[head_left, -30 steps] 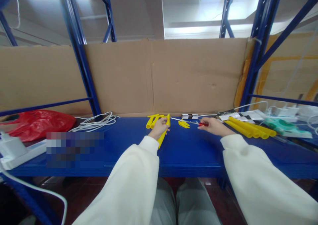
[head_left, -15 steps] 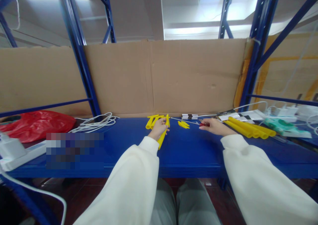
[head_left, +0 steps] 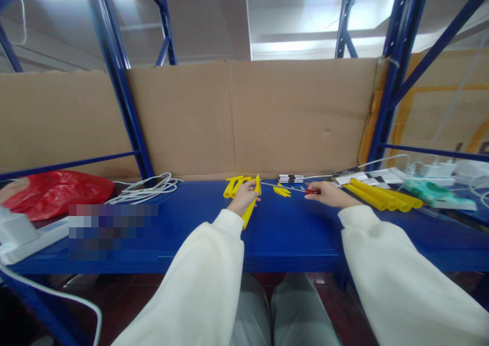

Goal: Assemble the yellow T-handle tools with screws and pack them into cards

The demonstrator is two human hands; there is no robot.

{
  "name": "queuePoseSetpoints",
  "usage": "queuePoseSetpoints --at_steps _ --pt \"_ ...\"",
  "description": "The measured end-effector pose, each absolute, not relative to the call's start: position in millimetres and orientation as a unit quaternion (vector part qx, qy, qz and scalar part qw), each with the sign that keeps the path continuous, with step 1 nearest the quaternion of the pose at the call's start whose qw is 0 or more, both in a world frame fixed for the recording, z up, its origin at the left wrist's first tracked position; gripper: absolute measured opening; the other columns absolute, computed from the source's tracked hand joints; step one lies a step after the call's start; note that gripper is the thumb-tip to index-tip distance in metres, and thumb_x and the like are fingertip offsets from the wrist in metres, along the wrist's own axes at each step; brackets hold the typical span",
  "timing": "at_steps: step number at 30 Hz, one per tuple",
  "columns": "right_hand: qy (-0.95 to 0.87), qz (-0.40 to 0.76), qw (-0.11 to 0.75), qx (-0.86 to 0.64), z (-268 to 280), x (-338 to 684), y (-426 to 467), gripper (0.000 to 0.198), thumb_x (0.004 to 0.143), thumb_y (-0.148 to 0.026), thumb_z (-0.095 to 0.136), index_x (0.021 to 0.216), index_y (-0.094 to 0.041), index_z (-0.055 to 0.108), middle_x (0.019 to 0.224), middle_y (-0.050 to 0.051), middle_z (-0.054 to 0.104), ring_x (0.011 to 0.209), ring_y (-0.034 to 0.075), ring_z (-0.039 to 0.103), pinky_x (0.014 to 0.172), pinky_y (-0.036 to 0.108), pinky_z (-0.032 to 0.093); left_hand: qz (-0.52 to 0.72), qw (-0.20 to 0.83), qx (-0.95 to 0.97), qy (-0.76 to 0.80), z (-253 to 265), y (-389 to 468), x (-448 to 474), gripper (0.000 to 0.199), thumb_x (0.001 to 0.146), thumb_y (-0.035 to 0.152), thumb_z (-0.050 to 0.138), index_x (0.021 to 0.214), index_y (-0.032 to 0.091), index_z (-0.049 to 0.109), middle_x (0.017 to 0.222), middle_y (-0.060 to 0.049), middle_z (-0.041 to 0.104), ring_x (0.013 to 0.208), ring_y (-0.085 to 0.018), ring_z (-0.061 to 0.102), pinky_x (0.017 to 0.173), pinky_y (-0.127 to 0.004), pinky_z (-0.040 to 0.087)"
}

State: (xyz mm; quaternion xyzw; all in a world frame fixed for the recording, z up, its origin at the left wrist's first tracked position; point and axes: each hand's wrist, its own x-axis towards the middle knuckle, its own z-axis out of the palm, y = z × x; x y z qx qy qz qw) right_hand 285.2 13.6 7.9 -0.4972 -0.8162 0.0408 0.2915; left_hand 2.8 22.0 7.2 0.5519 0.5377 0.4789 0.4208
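My left hand [head_left: 244, 197] is closed around a yellow tube [head_left: 249, 216], whose near end points toward me while its narrow far end rises past my fingers. In my right hand [head_left: 324, 193] is a red-handled tool [head_left: 312, 191] with a long thin metal shaft. The shaft reaches left, its tip close to the far end of the held tube; whether they touch I cannot tell. Small pointed yellow pieces [head_left: 281, 190] lie between my hands, just under the shaft. Several yellow tubes with flared tops [head_left: 230, 188] lie just left of my left hand.
Longer yellow tubes [head_left: 376, 195] lie right of my right hand, near a green-and-white object [head_left: 435, 193]. Small black-and-white blocks [head_left: 291, 179] sit by the cardboard wall [head_left: 267, 116]. On the left are coiled white cable [head_left: 153, 187], a red bag [head_left: 72, 193] with another person's hand, and a power strip [head_left: 38, 241].
Another person's hand has come in at the far left over the red bag. My right hand and its tool have shifted very slightly; my left hand keeps hold of the tube.
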Motion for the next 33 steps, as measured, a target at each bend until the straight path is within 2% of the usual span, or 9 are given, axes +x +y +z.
queuePoseSetpoints --at_steps 8,13,22,26,30,33 --pt "-0.817 0.038 0.293 -0.496 9.2 284.3 12.1 0.035 0.076 -0.055 0.061 0.068 -0.021 0.058 0.065 0.004 0.064 0.064 0.02 0.057 0.062 0.031 0.043 0.484 0.425 0.55 0.531 6.8 21.4 3.8 0.056 0.083 0.0 0.059 0.137 0.014 0.054 0.123 -0.016 0.064 0.053 -0.006 0.062 0.039 -0.014 0.04" --pt "-0.816 0.041 0.287 -0.5 10.1 283.1 10.3 0.035 0.076 -0.056 0.061 0.068 -0.021 0.058 0.066 0.004 0.064 0.064 0.02 0.058 0.063 0.032 0.043 0.479 0.435 0.549 0.529 9.4 17.4 5.0 0.056 0.085 -0.003 0.054 0.139 0.011 0.051 0.125 -0.017 0.064 0.051 -0.005 0.06 0.038 -0.014 0.04" --pt "-0.831 0.027 0.271 -0.486 10.3 282.4 5.9 0.036 0.083 -0.055 0.054 0.075 -0.021 0.066 0.075 0.007 0.071 0.071 0.023 0.062 0.065 0.033 0.046 0.474 0.419 0.567 0.527 6.5 21.6 1.0 0.056 0.084 0.006 0.063 0.139 0.014 0.053 0.132 -0.018 0.062 0.055 -0.007 0.064 0.038 -0.013 0.039" --pt "-0.832 0.046 0.267 -0.484 5.2 279.4 9.6 0.038 0.083 -0.056 0.054 0.074 -0.021 0.062 0.07 0.006 0.067 0.067 0.021 0.06 0.065 0.033 0.046 0.467 0.408 0.571 0.538 8.7 21.6 -0.7 0.059 0.082 0.002 0.063 0.139 0.014 0.054 0.131 -0.018 0.062 0.058 -0.009 0.065 0.039 -0.015 0.04" --pt "-0.811 0.028 0.287 -0.509 1.9 275.9 10.6 0.028 0.074 -0.047 0.067 0.079 -0.023 0.054 0.071 0.003 0.065 0.064 0.019 0.057 0.061 0.03 0.043 0.467 0.397 0.575 0.542 10.3 19.5 -0.8 0.061 0.082 0.001 0.061 0.141 0.016 0.054 0.137 -0.018 0.058 0.058 -0.008 0.065 0.038 -0.015 0.039" --pt "-0.797 -0.024 0.287 -0.53 4.6 275.5 6.1 0.02 0.077 -0.039 0.065 0.077 -0.024 0.052 0.069 0.002 0.065 0.062 0.018 0.057 0.059 0.028 0.04 0.463 0.384 0.582 0.547 10.0 18.9 -0.6 0.059 0.082 -0.001 0.059 0.139 0.016 0.055 0.137 -0.017 0.059 0.054 -0.007 0.063 0.037 -0.015 0.039"
